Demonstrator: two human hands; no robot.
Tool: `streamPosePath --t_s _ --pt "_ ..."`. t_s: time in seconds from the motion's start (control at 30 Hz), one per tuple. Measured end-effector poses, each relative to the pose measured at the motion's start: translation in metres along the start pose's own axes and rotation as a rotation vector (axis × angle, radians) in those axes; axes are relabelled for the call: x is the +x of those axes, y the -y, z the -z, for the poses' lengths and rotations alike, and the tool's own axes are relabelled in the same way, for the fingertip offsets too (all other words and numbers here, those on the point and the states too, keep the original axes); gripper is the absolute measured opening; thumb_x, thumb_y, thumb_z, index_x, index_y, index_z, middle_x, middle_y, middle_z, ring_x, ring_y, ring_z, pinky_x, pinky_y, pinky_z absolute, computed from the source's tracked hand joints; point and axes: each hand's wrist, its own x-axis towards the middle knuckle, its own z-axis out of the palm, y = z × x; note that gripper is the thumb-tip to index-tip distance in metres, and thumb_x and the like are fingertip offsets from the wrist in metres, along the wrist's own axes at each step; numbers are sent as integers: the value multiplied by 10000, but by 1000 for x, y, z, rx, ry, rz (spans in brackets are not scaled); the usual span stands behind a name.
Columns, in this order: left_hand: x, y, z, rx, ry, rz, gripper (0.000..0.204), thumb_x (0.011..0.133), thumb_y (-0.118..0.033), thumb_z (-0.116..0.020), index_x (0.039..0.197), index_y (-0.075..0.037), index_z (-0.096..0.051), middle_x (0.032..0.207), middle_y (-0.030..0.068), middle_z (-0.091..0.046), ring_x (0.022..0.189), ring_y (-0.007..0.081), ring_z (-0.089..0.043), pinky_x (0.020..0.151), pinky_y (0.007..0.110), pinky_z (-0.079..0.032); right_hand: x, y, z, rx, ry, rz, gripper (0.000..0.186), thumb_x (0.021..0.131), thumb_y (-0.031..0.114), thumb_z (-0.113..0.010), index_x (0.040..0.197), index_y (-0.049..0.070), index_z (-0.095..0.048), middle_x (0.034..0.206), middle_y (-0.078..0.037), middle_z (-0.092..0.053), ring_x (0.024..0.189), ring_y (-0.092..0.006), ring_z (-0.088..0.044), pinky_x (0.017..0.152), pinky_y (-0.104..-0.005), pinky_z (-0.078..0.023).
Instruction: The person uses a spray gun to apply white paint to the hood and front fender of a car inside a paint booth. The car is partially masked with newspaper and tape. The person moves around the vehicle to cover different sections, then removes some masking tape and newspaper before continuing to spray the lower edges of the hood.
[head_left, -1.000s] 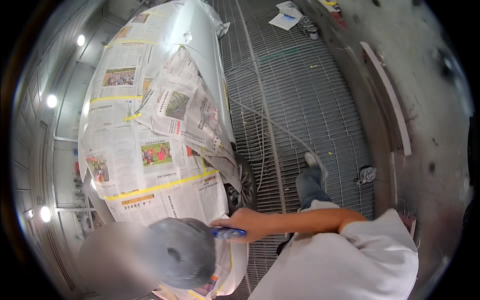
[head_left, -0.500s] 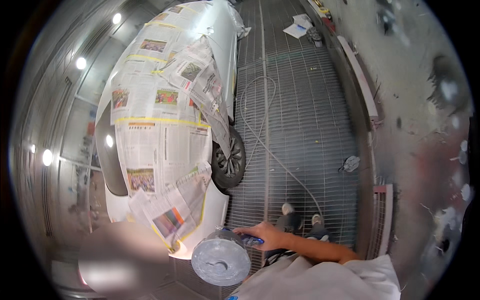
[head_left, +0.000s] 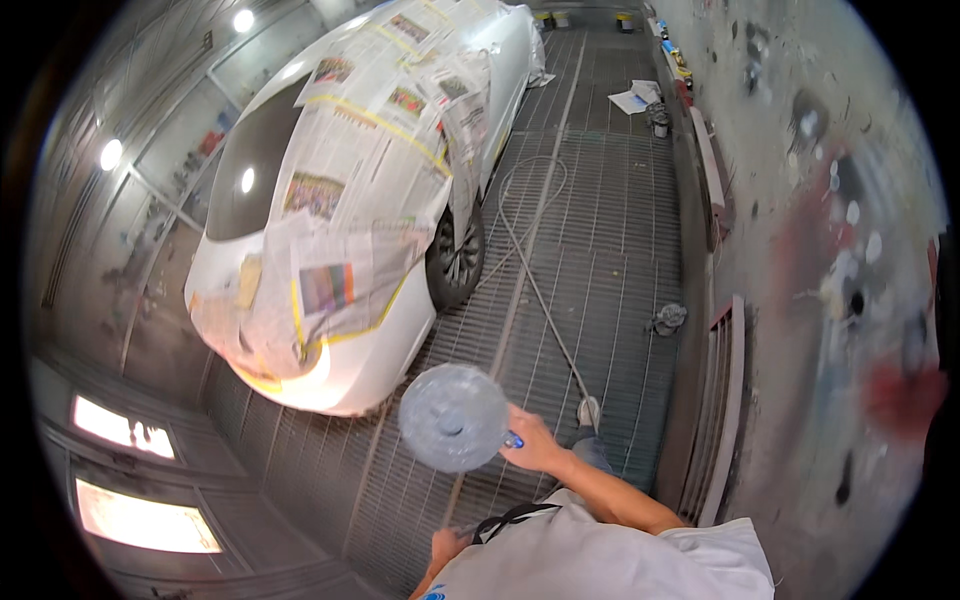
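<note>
My right hand (head_left: 536,441) is wrapped round the handle of a spray gun, of which a blue bit shows beside the fingers. The gun's round, cloudy cup (head_left: 454,418) faces up and hides the rest of the gun. Low in the picture, close to my shirt and a black strap (head_left: 515,518), is my left hand (head_left: 449,546); its fingers are too unclear to read. Ahead on the left stands a white car (head_left: 400,345), apart from both hands. Newspaper sheets (head_left: 365,150) edged with yellow tape cover much of its side and rear.
A thin hose (head_left: 548,310) loops over the grated floor (head_left: 610,200) towards my foot. Beside the right wall (head_left: 800,250) lie a crumpled bundle (head_left: 668,319) and some papers (head_left: 636,97). Bright panels (head_left: 148,516) stand at the lower left.
The view has swung, showing more of the car's near end and the bright panels. My right hand still grips the spray gun, now held farther from my body. My left hand has come into view.
</note>
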Motion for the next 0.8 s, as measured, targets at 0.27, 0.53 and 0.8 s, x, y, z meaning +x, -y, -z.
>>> streamPosePath --t_s 0.27,0.53,0.8 --pt "-185 98 56 53 -438 -79 357 839 -317 -680 605 -61 -596 578 159 -580 563 374 -596 519 454 -475 -165 45 -139 308 -184 -562 190 847 120 -725 968 -8 -653 895 -101 -654 850 -199 -588 729 -319 -462" --pt "-219 159 240 323 -730 -442 369 752 -136 -752 558 -94 -440 519 60 -421 419 264 -458 384 393 -362 -172 114 -200 534 -263 -519 437 945 25 -549 1365 -22 -439 1155 -131 -636 1099 -210 -594 952 -334 -487" --pt "-168 146 442 748 -861 -752 382 710 8 -713 578 -109 -375 534 21 -312 411 175 -384 353 332 -286 -76 118 -272 912 -444 -652 396 902 16 -510 1296 -15 -482 1218 -154 -591 1185 -255 -565 846 -414 -599"
